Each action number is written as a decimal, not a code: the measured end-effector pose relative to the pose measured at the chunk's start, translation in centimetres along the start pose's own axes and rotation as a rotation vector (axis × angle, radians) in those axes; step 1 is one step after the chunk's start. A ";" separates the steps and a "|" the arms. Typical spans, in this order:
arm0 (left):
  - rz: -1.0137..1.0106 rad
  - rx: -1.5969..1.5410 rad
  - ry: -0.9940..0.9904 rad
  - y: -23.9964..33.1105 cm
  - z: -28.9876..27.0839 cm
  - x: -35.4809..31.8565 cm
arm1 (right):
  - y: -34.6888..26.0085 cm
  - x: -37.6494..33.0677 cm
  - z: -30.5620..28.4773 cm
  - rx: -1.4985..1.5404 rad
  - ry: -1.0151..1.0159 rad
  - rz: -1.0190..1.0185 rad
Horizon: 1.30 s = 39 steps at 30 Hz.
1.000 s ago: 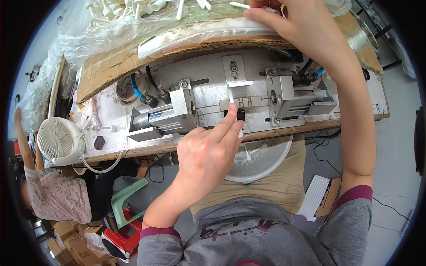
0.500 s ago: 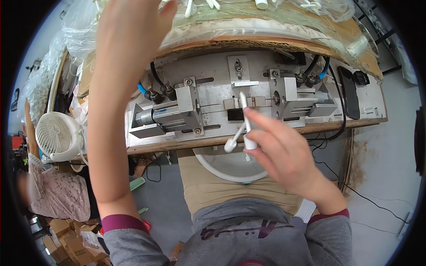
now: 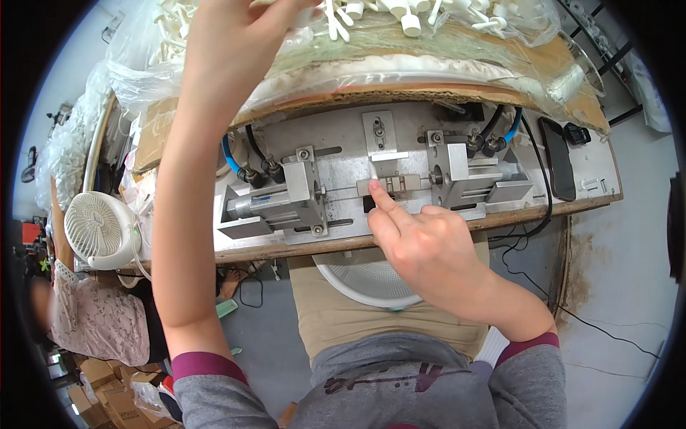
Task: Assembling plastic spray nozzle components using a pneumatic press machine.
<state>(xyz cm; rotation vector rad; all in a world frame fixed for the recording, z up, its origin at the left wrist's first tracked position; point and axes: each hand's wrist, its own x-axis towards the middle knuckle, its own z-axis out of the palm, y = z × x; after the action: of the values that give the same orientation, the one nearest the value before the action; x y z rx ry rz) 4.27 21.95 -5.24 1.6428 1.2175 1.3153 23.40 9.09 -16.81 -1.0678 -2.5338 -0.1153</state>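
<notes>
My right hand (image 3: 432, 247) is closed at the metal clamp block (image 3: 404, 183) in the middle of the bench fixture. Its index finger points forward and presses on a white plastic rod-like part (image 3: 373, 170), whose tip shows ahead of the fingertip; the rest is hidden under the hand. At the far left, my left hand (image 3: 232, 57) reaches over to the pile of white plastic parts (image 3: 411, 23) on the plastic-covered cardboard. Its fingers run out past the upper edge, so their grip is hidden.
Pneumatic cylinders flank the clamp: a left one (image 3: 268, 200) and a right one (image 3: 475, 175), with blue and black hoses. A white fan (image 3: 100, 230) stands at left, a black phone (image 3: 557, 161) at right. A white basket (image 3: 364, 275) sits at my lap. Another person's lace sleeve (image 3: 64, 286) shows at left.
My right hand has moved forward and slightly left, bringing the white part from above the bench edge down to the clamp. My left hand stays by the pile, its arm shifted slightly right.
</notes>
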 end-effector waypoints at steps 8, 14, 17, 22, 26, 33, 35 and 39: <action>0.204 0.243 0.062 -0.2 -1.8 -10.3 | 9.0 9.6 -5.0 0.080 0.495 0.124; 0.203 0.319 -0.168 -3.1 -0.6 -16.4 | 11.3 15.8 -4.5 0.001 0.144 0.347; 0.216 0.493 -0.214 -5.2 1.2 -18.6 | 10.5 16.2 -3.5 0.067 0.110 0.332; 0.292 0.624 -0.216 -7.4 3.1 -18.9 | 9.7 15.6 -3.6 0.189 0.135 0.278; 0.282 0.701 -0.214 -7.3 3.0 -18.6 | 10.0 14.9 -4.1 0.316 0.164 0.273; 0.424 0.855 -0.207 -7.0 3.9 -17.8 | 8.5 13.7 -6.9 0.942 0.327 0.684; 0.409 0.868 -0.233 -6.7 4.4 -17.6 | 9.7 12.3 -5.8 1.132 0.458 0.636; 0.359 0.891 -0.259 -6.2 4.5 -17.6 | 8.9 8.7 -4.1 1.071 0.537 0.362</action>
<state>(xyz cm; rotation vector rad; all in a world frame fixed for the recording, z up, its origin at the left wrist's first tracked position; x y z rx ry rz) 6.31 7.38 -17.61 2.6587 1.4930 0.7076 25.37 20.33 -10.37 -0.8269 -1.4940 0.8325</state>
